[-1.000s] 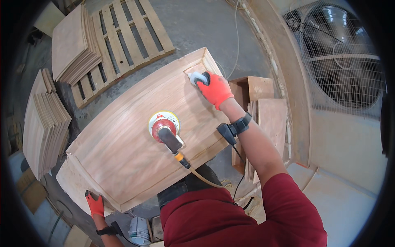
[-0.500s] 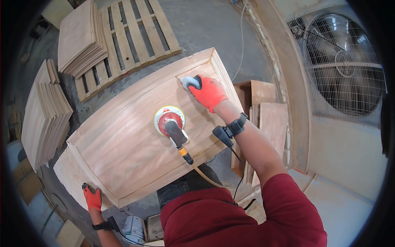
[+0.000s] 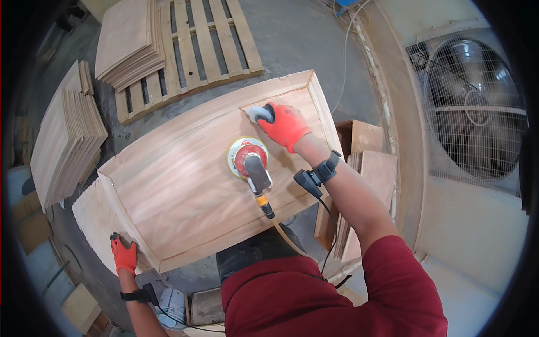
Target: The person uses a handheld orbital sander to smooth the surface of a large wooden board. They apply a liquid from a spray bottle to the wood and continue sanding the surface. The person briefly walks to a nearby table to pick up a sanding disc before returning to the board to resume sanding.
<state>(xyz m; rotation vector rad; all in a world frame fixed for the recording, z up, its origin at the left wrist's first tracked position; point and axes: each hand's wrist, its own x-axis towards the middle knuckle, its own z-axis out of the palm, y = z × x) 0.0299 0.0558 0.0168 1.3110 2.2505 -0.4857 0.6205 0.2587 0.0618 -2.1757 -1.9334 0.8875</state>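
A large wooden panel (image 3: 179,191) with a raised border lies in front of me, angled up to the right. My right hand (image 3: 285,128), in a red glove with dark fingertips, is closed round a pale grey-white object (image 3: 258,114) whose kind I cannot make out. It is at the panel's far inner seam, where a brownish line runs from the far right corner to it. A round red pneumatic sander (image 3: 250,160) with a hose rests mid-panel, untouched. My gloved left hand (image 3: 124,255) lies on the lighter board (image 3: 92,216) at the left end, thumb and fingers apart.
A slatted pallet (image 3: 196,42) and stacked wooden sheets (image 3: 126,42) stand beyond the panel, with another stack (image 3: 64,135) at the left. Wooden boxes and boards (image 3: 370,168) lean on the right. A large caged fan (image 3: 474,106) fills the right wall. The sander's hose (image 3: 289,241) trails toward me.
The view has shifted, so panel and sander appear farther right. My right hand has moved left along the far seam, and the brownish line behind it is longer. My left hand stays at the left end.
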